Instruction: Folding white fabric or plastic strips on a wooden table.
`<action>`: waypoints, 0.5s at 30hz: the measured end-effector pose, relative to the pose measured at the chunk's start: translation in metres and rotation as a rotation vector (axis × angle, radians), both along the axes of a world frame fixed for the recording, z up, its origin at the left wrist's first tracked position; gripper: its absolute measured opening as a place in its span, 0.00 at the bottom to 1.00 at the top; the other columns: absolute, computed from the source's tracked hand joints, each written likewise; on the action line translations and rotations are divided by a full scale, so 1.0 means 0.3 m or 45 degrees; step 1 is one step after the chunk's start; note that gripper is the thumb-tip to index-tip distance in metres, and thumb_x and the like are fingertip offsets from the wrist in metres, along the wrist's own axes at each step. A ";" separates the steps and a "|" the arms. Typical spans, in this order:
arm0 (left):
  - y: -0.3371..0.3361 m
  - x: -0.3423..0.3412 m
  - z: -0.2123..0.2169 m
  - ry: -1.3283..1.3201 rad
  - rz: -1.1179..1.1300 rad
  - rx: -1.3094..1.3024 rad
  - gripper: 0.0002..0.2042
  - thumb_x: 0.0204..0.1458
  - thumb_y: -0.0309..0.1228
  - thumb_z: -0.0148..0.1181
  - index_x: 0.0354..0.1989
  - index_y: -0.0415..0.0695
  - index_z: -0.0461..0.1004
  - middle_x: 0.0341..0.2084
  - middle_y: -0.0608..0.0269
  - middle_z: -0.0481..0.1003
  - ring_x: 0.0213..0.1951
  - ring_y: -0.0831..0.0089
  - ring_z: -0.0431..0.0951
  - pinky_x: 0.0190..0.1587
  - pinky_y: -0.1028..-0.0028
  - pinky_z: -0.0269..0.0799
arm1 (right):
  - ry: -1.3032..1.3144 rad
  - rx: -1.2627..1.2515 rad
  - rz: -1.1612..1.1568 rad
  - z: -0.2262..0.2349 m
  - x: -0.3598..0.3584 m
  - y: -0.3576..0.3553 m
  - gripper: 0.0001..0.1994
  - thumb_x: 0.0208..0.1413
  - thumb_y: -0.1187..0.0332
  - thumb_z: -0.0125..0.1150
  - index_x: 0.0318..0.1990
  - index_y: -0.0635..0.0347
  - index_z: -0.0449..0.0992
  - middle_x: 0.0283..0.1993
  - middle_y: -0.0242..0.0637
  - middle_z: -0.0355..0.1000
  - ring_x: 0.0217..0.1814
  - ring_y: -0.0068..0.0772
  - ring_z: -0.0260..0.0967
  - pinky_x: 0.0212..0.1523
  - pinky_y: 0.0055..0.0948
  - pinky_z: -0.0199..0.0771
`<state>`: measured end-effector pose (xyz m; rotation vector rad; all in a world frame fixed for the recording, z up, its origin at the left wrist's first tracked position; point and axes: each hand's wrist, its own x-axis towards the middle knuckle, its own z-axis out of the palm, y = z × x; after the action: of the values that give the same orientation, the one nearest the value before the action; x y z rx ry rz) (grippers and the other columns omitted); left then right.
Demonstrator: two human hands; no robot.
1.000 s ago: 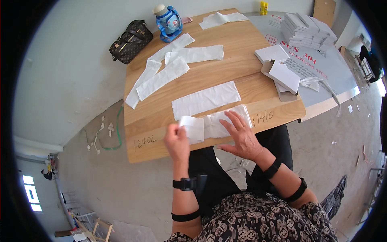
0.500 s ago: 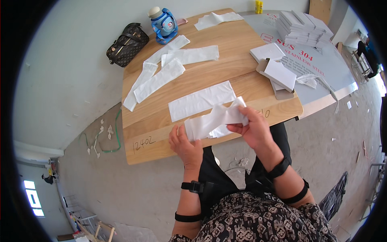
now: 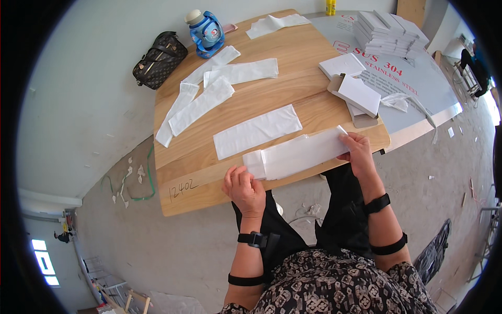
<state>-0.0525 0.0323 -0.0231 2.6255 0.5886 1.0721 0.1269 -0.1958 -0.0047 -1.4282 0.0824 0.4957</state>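
Observation:
A long white strip (image 3: 306, 153) of thin, soft, film-like or cloth material stretches between my hands above the table's near edge. My right hand (image 3: 360, 153) pinches its right end between thumb and fingers. At its left end, my left hand (image 3: 244, 191) has curled fingers closed on the corner, partly hiding it. A narrower folded white piece (image 3: 255, 164) overlaps the strip beside the left fingers. Just beyond lies another flat white strip (image 3: 258, 131). Farther left, several similar white strips (image 3: 201, 106) overlap one another, and one more (image 3: 277, 24) lies at the far edge.
The wooden table (image 3: 293, 94) carries a blue bottle (image 3: 208, 35) and a dark handbag (image 3: 160, 60) at the far left. White boxes (image 3: 358, 94) sit at the right. A grey sheet-covered surface (image 3: 402, 83) adjoins, with stacked white boxes (image 3: 389, 34) and yellow tubes (image 3: 330, 7).
My right hand has moved right, drawing the crumpled white strip out flat and straight. My left hand has stayed at the left end. The view has shifted slightly.

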 end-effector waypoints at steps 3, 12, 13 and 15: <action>0.001 0.002 -0.005 0.018 0.019 -0.006 0.08 0.35 0.18 0.56 0.25 0.44 0.67 0.37 0.61 0.75 0.50 0.56 0.70 0.51 0.57 0.59 | -0.195 -0.539 0.147 -0.020 0.015 -0.008 0.13 0.56 0.67 0.58 0.43 0.68 0.75 0.39 0.41 0.75 0.38 0.34 0.75 0.35 0.31 0.78; 0.007 -0.002 -0.014 0.091 0.037 -0.011 0.08 0.37 0.18 0.56 0.26 0.43 0.67 0.37 0.61 0.74 0.50 0.56 0.69 0.53 0.56 0.57 | -1.704 -0.947 0.491 0.053 -0.205 0.187 0.29 0.43 0.65 0.68 0.54 0.66 0.69 0.66 0.49 0.55 0.73 0.52 0.46 0.71 0.51 0.44; 0.009 -0.004 -0.009 0.097 0.041 -0.003 0.07 0.37 0.18 0.56 0.26 0.43 0.68 0.37 0.61 0.74 0.50 0.56 0.69 0.53 0.56 0.58 | -1.700 -0.856 0.569 0.063 -0.226 0.220 0.28 0.43 0.65 0.67 0.53 0.66 0.69 0.66 0.49 0.56 0.73 0.52 0.45 0.71 0.49 0.45; 0.005 0.004 -0.010 0.088 0.043 -0.003 0.07 0.36 0.19 0.56 0.25 0.43 0.68 0.37 0.62 0.74 0.51 0.57 0.69 0.52 0.56 0.58 | -1.692 -0.778 0.641 0.069 -0.240 0.264 0.28 0.43 0.64 0.67 0.53 0.66 0.69 0.66 0.49 0.57 0.73 0.51 0.45 0.71 0.48 0.45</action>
<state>-0.0513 0.0339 -0.0260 2.6691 0.6507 0.9924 0.0549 -0.1166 0.0161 -2.1302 -1.3049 -0.1926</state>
